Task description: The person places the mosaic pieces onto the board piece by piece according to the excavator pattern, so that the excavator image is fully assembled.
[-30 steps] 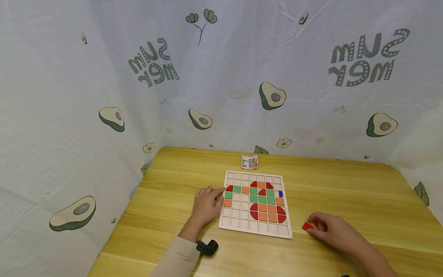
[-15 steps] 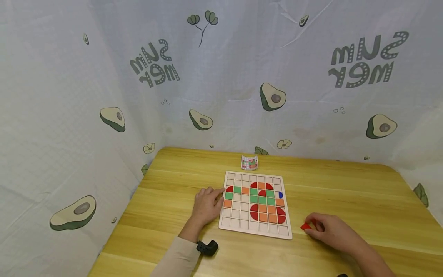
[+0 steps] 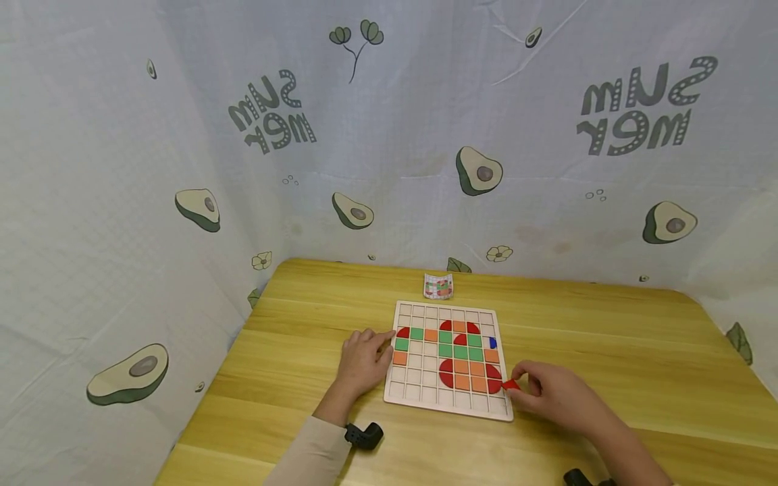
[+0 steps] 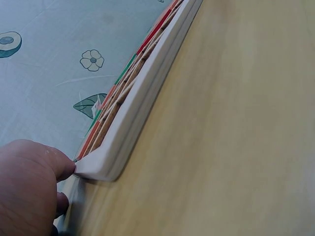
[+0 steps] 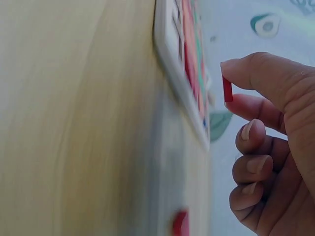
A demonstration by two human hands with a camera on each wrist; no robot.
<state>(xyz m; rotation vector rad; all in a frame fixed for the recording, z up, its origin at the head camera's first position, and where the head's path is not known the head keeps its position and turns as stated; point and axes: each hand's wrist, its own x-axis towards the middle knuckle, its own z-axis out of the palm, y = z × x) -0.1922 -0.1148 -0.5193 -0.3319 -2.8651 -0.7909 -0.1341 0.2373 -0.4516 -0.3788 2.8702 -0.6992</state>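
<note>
A white grid board (image 3: 448,408) lies on the table, its cells partly filled with red quarter-round tiles (image 3: 446,380), green squares (image 3: 460,351) and orange squares (image 3: 462,383). One cell on its right side holds a small blue piece (image 3: 493,343). My left hand (image 3: 365,361) rests at the board's left edge, fingertips touching the rim. Over the board's right edge, my right hand (image 3: 562,395) pinches a small red tile (image 5: 227,89) between thumb and forefinger, the other fingers curled. The tile's full outline is hidden by the fingers.
Behind the board stands a small curved card (image 3: 438,286) printed with a coloured grid. Another red piece (image 5: 181,223) lies blurred on the table in the right wrist view. A printed white cloth (image 3: 413,223) hangs along the table's far edge.
My right hand has lifted the red tile from the table and carried it left to the board's right edge. The left hand has stayed in place.
</note>
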